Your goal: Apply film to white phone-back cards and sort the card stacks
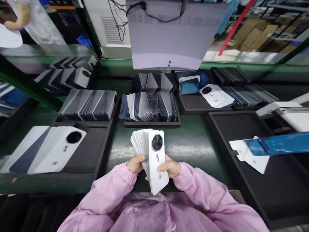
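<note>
I have both hands over the near middle of the green bench (195, 129), sharing one fanned stack of white panels (152, 161). The left hand (135, 163) grips the fanned left edge, its thumb pressing on the panels; the right hand (172, 167) pinches the right side, thumb flat across the front panel — I can't make out all the fingers behind. That panel faces me, tilted slightly, its dark camera window (157, 142) near the top.

Just beyond, I see the middle tray (149, 124) with a row of upright panels (147, 108). In the left tray (89, 154), more panels stand at the far end, while a large white panel (60, 148) lies near. To the right, white pieces (260, 161) and blue film (280, 144) rest at the right tray (241, 122).
</note>
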The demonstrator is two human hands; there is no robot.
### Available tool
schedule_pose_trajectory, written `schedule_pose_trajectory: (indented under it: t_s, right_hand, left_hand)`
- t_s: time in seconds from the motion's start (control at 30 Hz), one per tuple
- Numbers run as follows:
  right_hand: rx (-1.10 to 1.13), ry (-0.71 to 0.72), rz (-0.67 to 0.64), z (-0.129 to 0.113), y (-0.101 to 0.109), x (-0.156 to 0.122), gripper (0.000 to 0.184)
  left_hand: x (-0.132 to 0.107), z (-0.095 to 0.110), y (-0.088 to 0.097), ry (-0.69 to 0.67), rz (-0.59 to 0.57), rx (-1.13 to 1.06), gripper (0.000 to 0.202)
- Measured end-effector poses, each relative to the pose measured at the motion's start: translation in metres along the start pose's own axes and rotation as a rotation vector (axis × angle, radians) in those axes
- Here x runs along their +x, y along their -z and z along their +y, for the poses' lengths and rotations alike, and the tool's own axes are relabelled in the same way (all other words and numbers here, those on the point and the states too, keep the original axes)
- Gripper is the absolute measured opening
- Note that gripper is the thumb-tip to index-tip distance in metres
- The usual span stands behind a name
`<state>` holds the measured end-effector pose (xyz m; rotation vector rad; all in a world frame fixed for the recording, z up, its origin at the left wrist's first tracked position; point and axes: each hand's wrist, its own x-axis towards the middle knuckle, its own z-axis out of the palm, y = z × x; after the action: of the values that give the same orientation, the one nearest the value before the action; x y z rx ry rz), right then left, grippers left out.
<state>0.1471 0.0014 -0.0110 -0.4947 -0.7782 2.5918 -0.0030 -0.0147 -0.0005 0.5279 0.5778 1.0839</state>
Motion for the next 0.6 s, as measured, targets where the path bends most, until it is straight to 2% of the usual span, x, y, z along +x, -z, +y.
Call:
schedule_pose_trajectory:
  t_s: [0.1, 0.17, 0.27, 0.47, 0.6]
  right_hand:
    - [-0.114, -0.039, -0.033, -0.006, 0.004, -0.005, 0.052]
    - [-0.172, -0.044, -0.051, -0.008, 0.007, -0.007, 0.046]
    - [-0.17, -0.024, -0.007, -0.009, 0.007, -0.009, 0.04]
    - [-0.133, 0.055, 0.239, -0.016, 0.002, -0.009, 0.045]
    - [-0.167, 0.03, 0.25, -0.025, 0.002, -0.011, 0.048]
  left_hand:
    - [-0.007, 0.001, 0.008, 0.069, -0.161, 0.119, 0.064]
    - [-0.01, 0.001, 0.011, 0.043, -0.176, 0.178, 0.06]
    - [-0.011, 0.0, 0.01, -0.005, -0.119, 0.144, 0.058]
    - [0.0, 0.003, 0.002, -0.041, 0.132, -0.085, 0.059]
    - [0.004, 0.005, 0.006, -0.008, 0.166, -0.158, 0.055]
